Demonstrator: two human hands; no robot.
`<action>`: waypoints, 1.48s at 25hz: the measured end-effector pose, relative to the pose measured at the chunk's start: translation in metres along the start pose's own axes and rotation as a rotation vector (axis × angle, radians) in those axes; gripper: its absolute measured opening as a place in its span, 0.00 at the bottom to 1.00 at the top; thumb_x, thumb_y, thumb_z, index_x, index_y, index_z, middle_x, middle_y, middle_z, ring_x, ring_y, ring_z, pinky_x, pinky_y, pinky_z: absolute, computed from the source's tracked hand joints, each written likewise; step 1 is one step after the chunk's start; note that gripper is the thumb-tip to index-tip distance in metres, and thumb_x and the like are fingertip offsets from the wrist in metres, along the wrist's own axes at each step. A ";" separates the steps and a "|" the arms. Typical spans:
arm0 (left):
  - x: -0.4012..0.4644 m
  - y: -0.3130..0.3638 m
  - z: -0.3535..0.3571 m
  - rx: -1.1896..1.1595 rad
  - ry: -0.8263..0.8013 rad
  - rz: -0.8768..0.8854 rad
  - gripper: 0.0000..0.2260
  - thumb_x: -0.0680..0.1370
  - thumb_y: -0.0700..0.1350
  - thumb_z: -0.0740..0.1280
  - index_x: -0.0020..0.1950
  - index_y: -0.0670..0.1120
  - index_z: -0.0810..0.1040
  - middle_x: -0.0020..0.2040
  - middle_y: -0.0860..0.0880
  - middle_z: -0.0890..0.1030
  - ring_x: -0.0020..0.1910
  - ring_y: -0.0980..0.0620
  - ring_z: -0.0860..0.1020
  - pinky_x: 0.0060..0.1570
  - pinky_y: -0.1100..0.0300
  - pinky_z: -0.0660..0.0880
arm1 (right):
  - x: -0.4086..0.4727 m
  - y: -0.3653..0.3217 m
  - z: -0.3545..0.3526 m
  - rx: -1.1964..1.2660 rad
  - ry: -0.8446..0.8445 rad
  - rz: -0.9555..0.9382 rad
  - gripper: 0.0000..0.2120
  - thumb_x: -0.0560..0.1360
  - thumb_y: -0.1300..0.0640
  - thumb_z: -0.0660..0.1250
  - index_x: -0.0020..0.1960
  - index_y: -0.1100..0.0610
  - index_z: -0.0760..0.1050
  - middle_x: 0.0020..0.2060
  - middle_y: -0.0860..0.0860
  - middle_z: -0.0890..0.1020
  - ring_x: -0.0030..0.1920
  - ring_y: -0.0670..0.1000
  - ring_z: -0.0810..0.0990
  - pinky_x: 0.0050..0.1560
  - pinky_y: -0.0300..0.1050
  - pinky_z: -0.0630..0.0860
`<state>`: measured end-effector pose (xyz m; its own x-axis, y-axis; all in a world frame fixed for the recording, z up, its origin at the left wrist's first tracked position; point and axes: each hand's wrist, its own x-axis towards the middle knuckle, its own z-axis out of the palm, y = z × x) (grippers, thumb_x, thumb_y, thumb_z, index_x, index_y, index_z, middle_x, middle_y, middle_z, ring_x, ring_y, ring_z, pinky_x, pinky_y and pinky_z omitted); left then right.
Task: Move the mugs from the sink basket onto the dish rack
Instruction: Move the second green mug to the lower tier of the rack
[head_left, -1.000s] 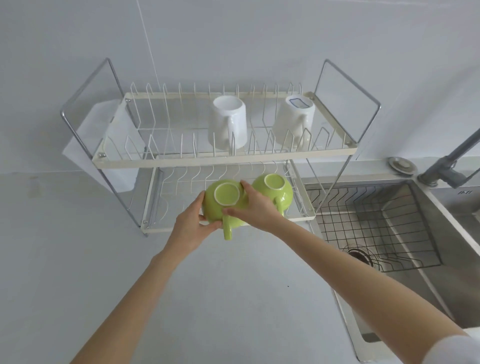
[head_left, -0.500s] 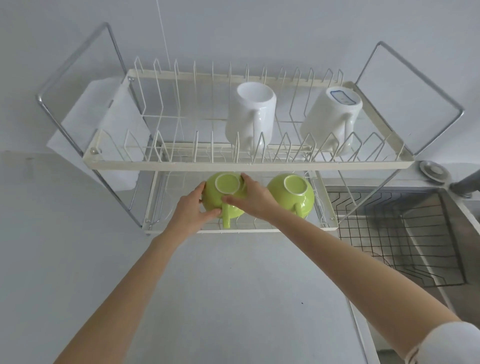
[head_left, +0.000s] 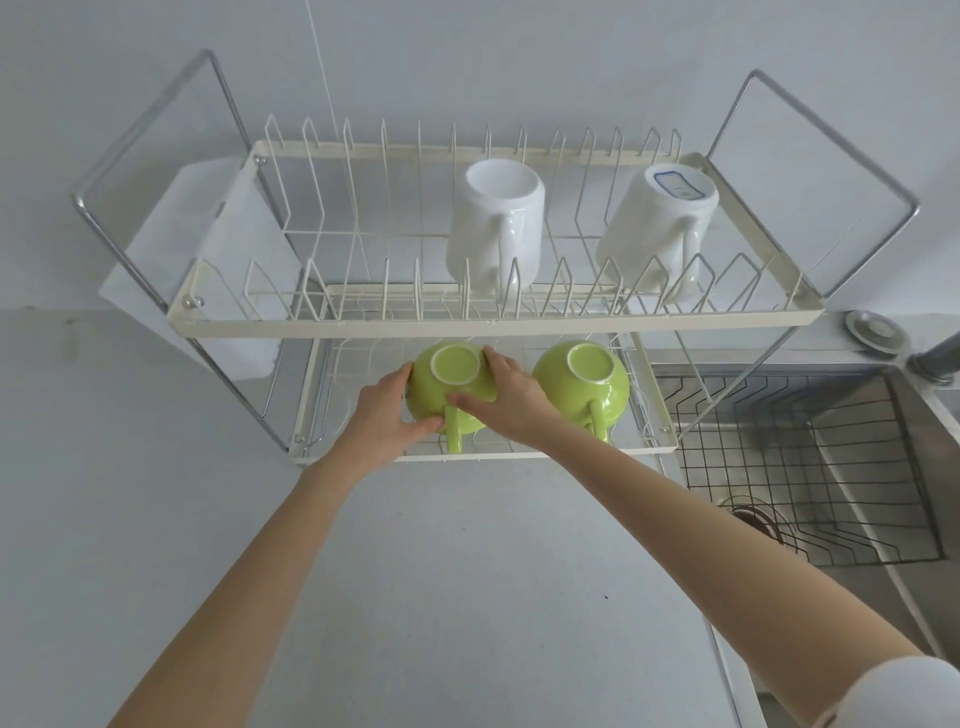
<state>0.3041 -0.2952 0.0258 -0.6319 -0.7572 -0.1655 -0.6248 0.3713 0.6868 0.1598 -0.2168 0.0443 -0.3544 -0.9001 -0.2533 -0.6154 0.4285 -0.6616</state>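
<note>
Hands — left (head_left: 382, 415), right (head_left: 511, 397) — clasp an upturned green mug (head_left: 449, 387) at centre frame, seating it on the rack's (head_left: 498, 327) lower tier; next, fingers likely release.

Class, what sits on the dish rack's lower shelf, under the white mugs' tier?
Two upside-down green mugs: the left green mug, held by both hands, and the right green mug. Their rims are hidden.

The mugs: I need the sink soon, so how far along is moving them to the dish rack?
Nearly done. Two white ceramic mugs sit upside down on the rack's upper tier, and one green round mug on the lower tier. The left hand and right hand hold the other green mug at the lower tier, not yet released. The black wire sink basket shows no mugs.
</note>
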 end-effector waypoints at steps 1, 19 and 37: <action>0.001 0.001 -0.002 0.036 -0.026 -0.010 0.34 0.70 0.47 0.70 0.71 0.42 0.58 0.68 0.41 0.68 0.64 0.41 0.67 0.61 0.50 0.66 | -0.003 0.001 -0.002 -0.029 0.007 -0.026 0.37 0.74 0.46 0.64 0.75 0.59 0.50 0.74 0.56 0.60 0.73 0.56 0.60 0.70 0.49 0.60; 0.008 0.040 0.023 0.143 0.128 0.042 0.31 0.72 0.48 0.68 0.71 0.47 0.59 0.75 0.43 0.57 0.72 0.40 0.56 0.70 0.51 0.54 | -0.043 0.078 -0.071 -0.288 0.162 -0.025 0.32 0.74 0.50 0.65 0.73 0.54 0.56 0.76 0.51 0.54 0.74 0.55 0.57 0.68 0.55 0.67; 0.016 0.074 0.057 0.216 0.043 0.068 0.31 0.74 0.53 0.65 0.73 0.50 0.55 0.76 0.48 0.52 0.73 0.41 0.54 0.67 0.43 0.62 | -0.047 0.097 -0.086 -0.288 0.199 0.023 0.33 0.73 0.52 0.67 0.73 0.55 0.57 0.75 0.52 0.56 0.72 0.57 0.61 0.63 0.56 0.70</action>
<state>0.2217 -0.2488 0.0333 -0.6585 -0.7471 -0.0903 -0.6681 0.5251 0.5273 0.0564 -0.1261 0.0529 -0.4831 -0.8693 -0.1046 -0.7692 0.4784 -0.4237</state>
